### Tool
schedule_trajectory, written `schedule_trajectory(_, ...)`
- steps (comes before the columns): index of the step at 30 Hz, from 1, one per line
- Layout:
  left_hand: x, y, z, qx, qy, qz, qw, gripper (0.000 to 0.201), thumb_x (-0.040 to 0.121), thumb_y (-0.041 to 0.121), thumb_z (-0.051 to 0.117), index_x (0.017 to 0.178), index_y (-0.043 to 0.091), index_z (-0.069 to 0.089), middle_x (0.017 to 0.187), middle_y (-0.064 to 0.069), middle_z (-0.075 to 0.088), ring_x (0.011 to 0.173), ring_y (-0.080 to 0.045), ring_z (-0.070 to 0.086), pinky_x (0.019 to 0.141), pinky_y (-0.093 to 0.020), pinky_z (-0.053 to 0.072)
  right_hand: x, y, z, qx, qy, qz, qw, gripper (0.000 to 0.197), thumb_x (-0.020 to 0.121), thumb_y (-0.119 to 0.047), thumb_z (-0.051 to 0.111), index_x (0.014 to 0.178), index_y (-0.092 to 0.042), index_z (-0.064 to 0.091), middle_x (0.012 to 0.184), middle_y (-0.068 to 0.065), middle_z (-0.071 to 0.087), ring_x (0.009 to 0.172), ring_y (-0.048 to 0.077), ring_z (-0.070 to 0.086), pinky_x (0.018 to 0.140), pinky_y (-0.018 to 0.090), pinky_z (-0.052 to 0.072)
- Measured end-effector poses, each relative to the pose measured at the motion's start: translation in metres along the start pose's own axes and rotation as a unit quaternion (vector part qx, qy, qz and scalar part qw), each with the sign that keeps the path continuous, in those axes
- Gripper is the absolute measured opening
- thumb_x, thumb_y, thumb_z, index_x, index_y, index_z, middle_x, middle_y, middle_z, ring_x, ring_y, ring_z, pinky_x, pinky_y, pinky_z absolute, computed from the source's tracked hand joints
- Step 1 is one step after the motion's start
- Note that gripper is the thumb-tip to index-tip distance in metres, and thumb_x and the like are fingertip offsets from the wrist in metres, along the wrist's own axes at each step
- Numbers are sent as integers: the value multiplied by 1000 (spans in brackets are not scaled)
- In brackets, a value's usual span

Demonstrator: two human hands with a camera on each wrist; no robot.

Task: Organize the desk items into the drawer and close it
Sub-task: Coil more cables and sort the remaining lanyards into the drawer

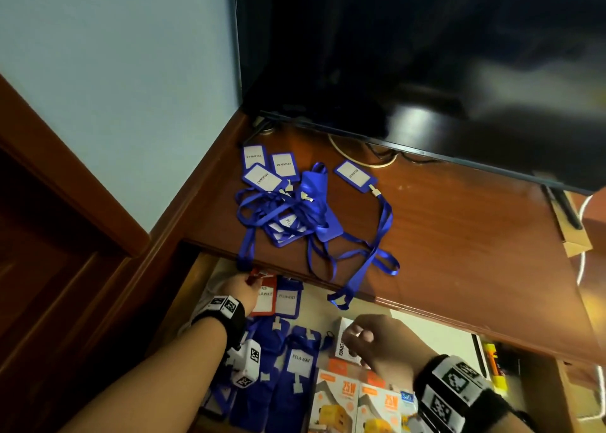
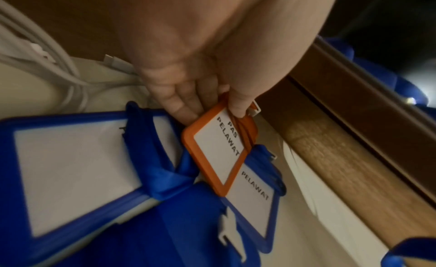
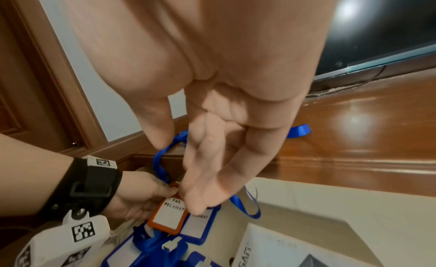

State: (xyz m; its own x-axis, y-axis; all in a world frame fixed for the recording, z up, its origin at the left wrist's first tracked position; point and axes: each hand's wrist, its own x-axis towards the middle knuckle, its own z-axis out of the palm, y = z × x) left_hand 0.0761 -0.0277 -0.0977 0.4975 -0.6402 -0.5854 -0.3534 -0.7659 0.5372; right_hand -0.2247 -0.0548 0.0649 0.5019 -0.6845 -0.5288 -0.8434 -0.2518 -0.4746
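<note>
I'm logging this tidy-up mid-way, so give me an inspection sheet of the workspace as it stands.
Surface: brown wooden desk, glossy.
Job's things: blue badges with tangled straps lie on the desk; more lie in the open drawer beside an orange badge.
Clutter: charger boxes and a glue stick in the drawer.
Hands: left hand pinches the orange badge; right hand relaxed, holding nothing.
Cables: white cable in the drawer.
Surroundings: dark screen, pale wall.

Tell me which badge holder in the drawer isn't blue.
The orange badge holder reading PAS PELAWAT, at the drawer's back left, pinched at its top by the left hand. The other badge holders in the drawer have blue frames.
</note>
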Motion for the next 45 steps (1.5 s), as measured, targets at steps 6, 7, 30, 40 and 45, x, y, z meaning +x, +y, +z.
schedule_trajectory(6,2,10,3,57,38,11,998,34,100,41,64,117,12,72,108,-16,75,97,-37,70,80,-36,57,32,-13,-20,11,25,-29,999,22,96,-45,57,89,-27,69,78,-7,70,72,6,65,68,23,50)
schedule_trajectory(7,1,11,1,78,45,13,996,35,100,40,65,118,11,71,110,-16,74,99,-37,70,79,-35,55,39,-18,-24,9,31,-33,999,21,96,-43,58,91,-27,70,78,-7,70,73,6,65,67,22,48)
schedule_trajectory(30,-71,9,-48,261,-104,212,936,39,103,49,48,137,34,59,137,-1,60,127,-22,56,107,-39,48,188,-44,-64,4,158,132,979,40,91,-43,72,106,-8,61,95,10,67,82,30,60,68,31,42)
schedule_trajectory(40,-43,-1,-21,473,-173,155,850,76,96,75,28,161,35,26,175,-2,3,160,-33,5,127,-54,16,92,-46,-131,140,333,45,931,44,85,-44,79,81,-6,55,69,5,58,56,22,60,43,25,37)
schedule_trajectory(45,-48,0,-38,470,-152,178,851,78,97,72,34,160,28,29,174,-1,13,160,-28,11,128,-46,15,59,-48,-154,180,406,21,896,38,91,-38,74,89,-3,57,72,-1,58,59,10,57,49,21,43)
